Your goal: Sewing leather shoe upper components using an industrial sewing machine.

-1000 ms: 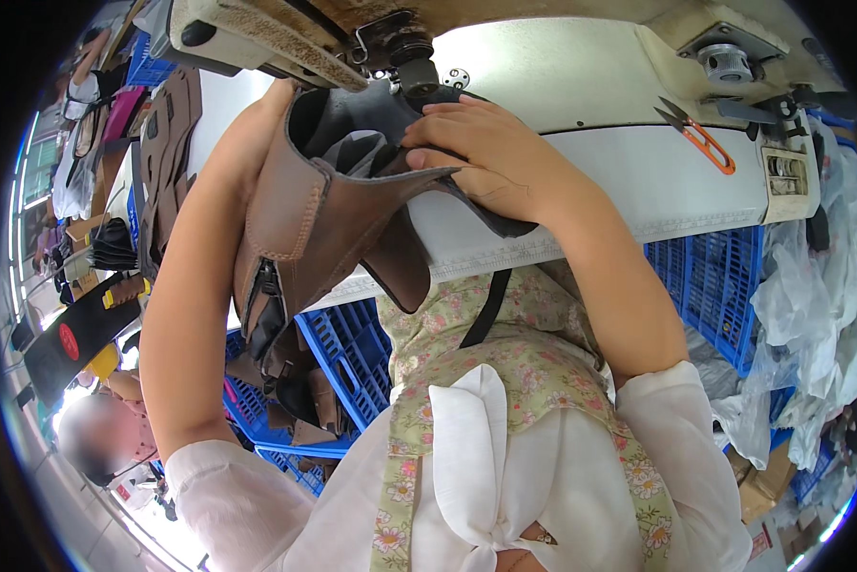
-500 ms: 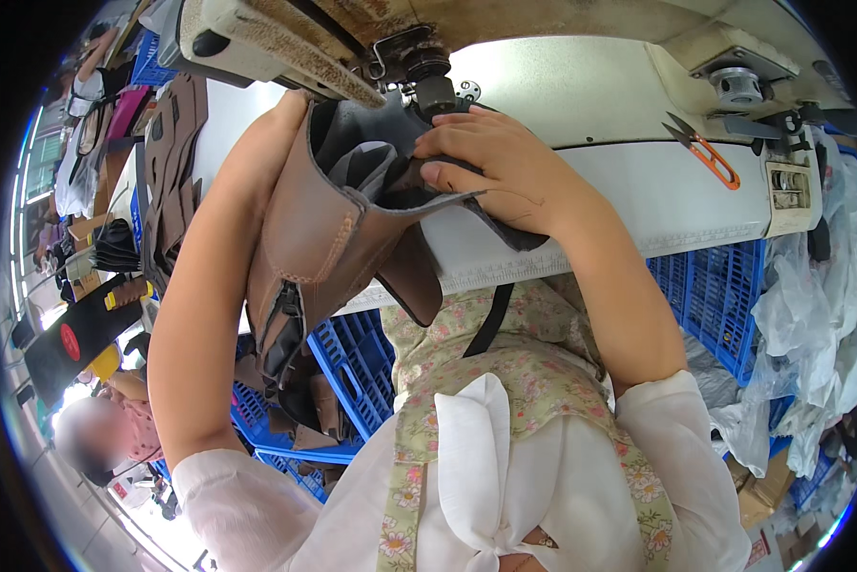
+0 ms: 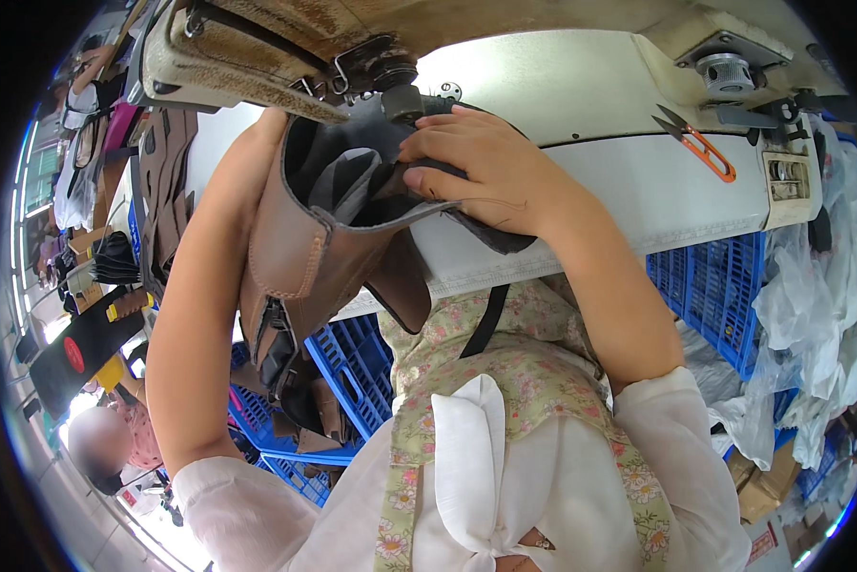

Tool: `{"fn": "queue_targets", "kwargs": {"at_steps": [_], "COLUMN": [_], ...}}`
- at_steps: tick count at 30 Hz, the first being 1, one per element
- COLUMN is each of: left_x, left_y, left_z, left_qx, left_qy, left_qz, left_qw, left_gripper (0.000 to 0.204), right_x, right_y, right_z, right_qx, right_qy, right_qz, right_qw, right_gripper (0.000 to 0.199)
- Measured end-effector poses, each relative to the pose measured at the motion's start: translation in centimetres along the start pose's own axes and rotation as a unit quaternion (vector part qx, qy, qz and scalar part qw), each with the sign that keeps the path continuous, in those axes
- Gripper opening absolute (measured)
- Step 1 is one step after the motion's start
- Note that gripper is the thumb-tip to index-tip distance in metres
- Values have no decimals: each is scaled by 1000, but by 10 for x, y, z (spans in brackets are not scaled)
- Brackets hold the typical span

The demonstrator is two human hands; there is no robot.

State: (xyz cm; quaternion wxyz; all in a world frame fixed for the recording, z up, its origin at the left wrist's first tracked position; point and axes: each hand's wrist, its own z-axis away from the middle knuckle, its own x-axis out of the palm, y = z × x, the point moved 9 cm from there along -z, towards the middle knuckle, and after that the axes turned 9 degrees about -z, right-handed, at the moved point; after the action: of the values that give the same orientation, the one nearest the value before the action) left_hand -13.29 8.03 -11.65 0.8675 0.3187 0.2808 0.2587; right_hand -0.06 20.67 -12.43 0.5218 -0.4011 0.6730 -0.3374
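Observation:
A brown leather boot upper (image 3: 290, 224) with a dark lining, a stitched seam and a black zipper hangs over the near edge of the sewing machine bed (image 3: 629, 181). Part of it lies under the machine's needle area (image 3: 402, 103). My right hand (image 3: 490, 167) is closed on its right-hand edge, thumb and fingers bent over the dark leather beside the presser. Along the left of the upper runs my left arm; only the back of my left hand (image 3: 270, 126) shows, its fingers hidden behind the leather and the machine head.
Orange-handled thread snips (image 3: 700, 148) lie on the right of the machine bed. Blue crates (image 3: 352, 367) stand below the table. Brown leather pieces (image 3: 166, 181) are stacked at the left, and clear plastic bags (image 3: 795, 286) hang at the right. Another person (image 3: 140, 434) sits at the lower left.
The boot upper has shifted left and slightly toward me, turning a little. My right hand has moved left with it, still gripping the edge.

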Motion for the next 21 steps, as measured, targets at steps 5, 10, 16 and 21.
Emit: {"fn": "queue_targets", "kwargs": {"at_steps": [5, 10, 16, 21], "left_x": [-12, -8, -6, -17], "left_y": [-2, -3, 1, -3], "left_z": [-3, 0, -6, -6], "left_qx": [-2, 3, 15, 27], "left_qy": [0, -2, -9, -33], "left_qz": [-3, -4, -8, -15], "left_qw": [1000, 1000, 1000, 999], "left_gripper": [49, 49, 49, 49], "right_x": [-1, 2, 1, 1], "right_y": [-3, -2, -1, -2], "right_z": [0, -1, 4, 4], "right_qx": [1, 3, -1, -32], "right_qy": [6, -6, 19, 35], "right_qz": [-11, -1, 0, -3], "right_qw": [1000, 1000, 1000, 999], "right_gripper": [33, 33, 33, 33]}}
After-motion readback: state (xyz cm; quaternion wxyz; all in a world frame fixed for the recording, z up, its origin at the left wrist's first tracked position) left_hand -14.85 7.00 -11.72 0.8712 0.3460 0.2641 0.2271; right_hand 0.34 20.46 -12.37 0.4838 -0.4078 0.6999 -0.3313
